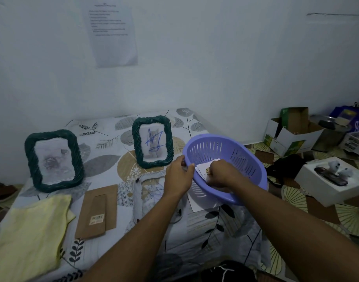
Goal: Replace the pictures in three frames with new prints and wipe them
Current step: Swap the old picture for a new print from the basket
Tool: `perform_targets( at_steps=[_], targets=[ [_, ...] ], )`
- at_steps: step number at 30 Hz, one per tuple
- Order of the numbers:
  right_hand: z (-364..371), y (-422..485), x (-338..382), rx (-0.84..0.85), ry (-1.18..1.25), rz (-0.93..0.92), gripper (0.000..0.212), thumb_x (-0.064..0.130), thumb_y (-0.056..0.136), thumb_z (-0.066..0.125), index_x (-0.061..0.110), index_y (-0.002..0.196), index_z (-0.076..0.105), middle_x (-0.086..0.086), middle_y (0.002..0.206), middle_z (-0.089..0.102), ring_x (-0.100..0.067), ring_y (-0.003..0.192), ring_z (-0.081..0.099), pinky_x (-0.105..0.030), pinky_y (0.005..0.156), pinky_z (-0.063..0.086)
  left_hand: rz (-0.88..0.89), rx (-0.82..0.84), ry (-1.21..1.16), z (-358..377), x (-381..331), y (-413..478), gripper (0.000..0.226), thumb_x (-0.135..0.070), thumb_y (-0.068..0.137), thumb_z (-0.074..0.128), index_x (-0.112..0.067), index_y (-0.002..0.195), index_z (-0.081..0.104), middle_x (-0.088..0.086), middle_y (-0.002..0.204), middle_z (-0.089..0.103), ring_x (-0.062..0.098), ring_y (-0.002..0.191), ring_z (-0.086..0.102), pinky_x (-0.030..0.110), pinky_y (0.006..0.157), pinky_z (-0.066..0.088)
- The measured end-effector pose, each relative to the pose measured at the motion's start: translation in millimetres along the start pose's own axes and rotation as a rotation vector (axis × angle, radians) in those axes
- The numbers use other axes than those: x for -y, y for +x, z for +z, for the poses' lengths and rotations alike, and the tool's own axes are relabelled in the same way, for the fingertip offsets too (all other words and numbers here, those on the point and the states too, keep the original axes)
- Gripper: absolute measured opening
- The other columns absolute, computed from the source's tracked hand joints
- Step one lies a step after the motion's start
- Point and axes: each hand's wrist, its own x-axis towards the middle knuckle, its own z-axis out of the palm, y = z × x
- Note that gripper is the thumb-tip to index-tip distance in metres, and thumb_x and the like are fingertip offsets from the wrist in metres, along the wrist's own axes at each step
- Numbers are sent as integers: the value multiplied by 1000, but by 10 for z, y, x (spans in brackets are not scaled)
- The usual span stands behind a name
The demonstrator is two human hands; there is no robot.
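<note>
Prints (203, 167) half hidden under right hand (223, 176) in basket (245, 159)

Smooth, slightly glossy plastic basket (221, 148); left green frame (30, 157) and right green frame (136, 141) ribbed like twisted rope; soft matt yellow cloth (30, 226); matt brown cardboard backing (97, 212); white paper prints (204, 166).

Forearms outstretched — left hand (179, 176) clasped, right hand (223, 177) curled downward.

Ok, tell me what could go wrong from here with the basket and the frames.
The purple basket is tilted, held by the left hand at its rim; it could slip and spill. The right hand pinching the prints might crease them. The standing frame beside could topple.
</note>
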Motion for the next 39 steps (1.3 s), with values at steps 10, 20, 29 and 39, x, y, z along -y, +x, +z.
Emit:
perform_targets(
  at_steps=[10,20,29,39],
  targets=[
    [2,40,-36,-88,128,86,23,19,73,71,15,62,51,-9,70,56,-28,68,61,-34,65,54,10,0,5,2,12,8,36,-26,95,57,-12,128,55,5,115,65,18,91,60,35,85,51],
    [-409,-143,29,-273,795,101,18,20,89,63,15,73,58,-5,75,61,-20,72,56,-33,67,46,-114,0,-167,-120,1,31,33,-32,97,49,-15,124,55,0,105,58,22,99,57,40,90,50],
    [-532,-334,755,-196,1374,10,15,11,90,63,19,79,55,-11,92,63,-26,79,57,-31,58,45,-312,-41,-542,-636,109,76,26,-22,95,54,-13,119,58,6,108,65,24,92,63,36,69,55],
    [203,-375,1184,-210,615,-136,36,22,86,67,16,120,55,-8,105,64,-23,95,60,-35,83,51,-90,-184,108,-1163,706,-229,35,-18,77,75,-22,106,57,-6,84,59,8,72,55,20,60,40]
  ],
)
